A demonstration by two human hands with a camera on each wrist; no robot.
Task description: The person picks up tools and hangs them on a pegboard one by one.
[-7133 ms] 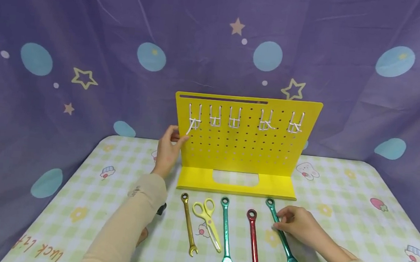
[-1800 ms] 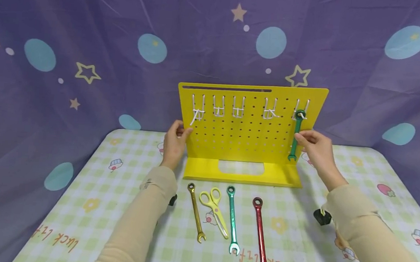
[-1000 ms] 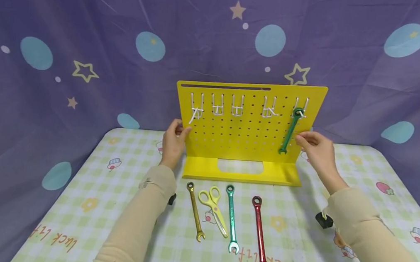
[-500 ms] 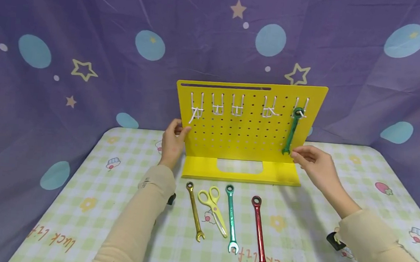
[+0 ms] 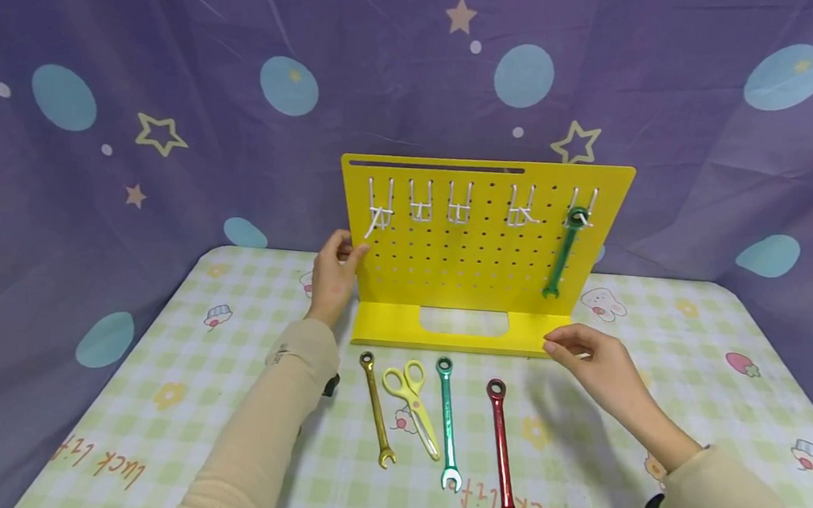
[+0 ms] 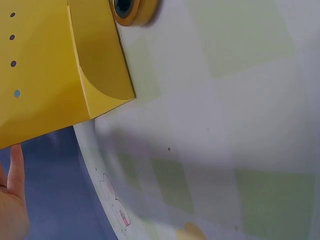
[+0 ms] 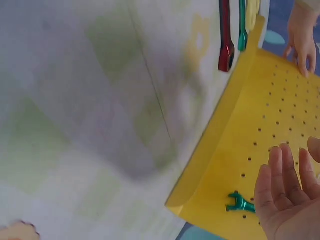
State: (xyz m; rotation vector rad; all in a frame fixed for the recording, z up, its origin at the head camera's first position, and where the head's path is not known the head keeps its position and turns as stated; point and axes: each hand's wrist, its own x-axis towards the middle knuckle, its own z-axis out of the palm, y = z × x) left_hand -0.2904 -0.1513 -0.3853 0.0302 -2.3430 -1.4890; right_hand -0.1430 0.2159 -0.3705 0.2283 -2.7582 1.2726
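Observation:
My left hand [image 5: 332,278] holds the left edge of the yellow pegboard [image 5: 461,291], its thumb on the front face. My right hand [image 5: 596,364], fingers loosely bent and holding nothing, is over the right end of the board's base. From the rightmost white hook hangs a green combination wrench [image 5: 563,256] by its ring end, slightly tilted. In front of the board lie a gold wrench [image 5: 376,413], yellow scissors [image 5: 415,408], a teal-green wrench [image 5: 446,423] and a red wrench [image 5: 502,456]. In the right wrist view, the right hand [image 7: 290,200] partly hides the hanging wrench [image 7: 242,204].
Several white wire hooks [image 5: 458,212] along the board's upper part carry nothing. The leftmost hook [image 5: 378,218] has a prong sticking out downward. A checked cloth [image 5: 235,384] covers the table, and a purple curtain [image 5: 200,42] hangs behind it.
My right hand picked up the right-hand green wrench, hung it on the rightmost hook, let go and came down toward the base. The wrench swung slightly. My left hand stayed at the board's edge.

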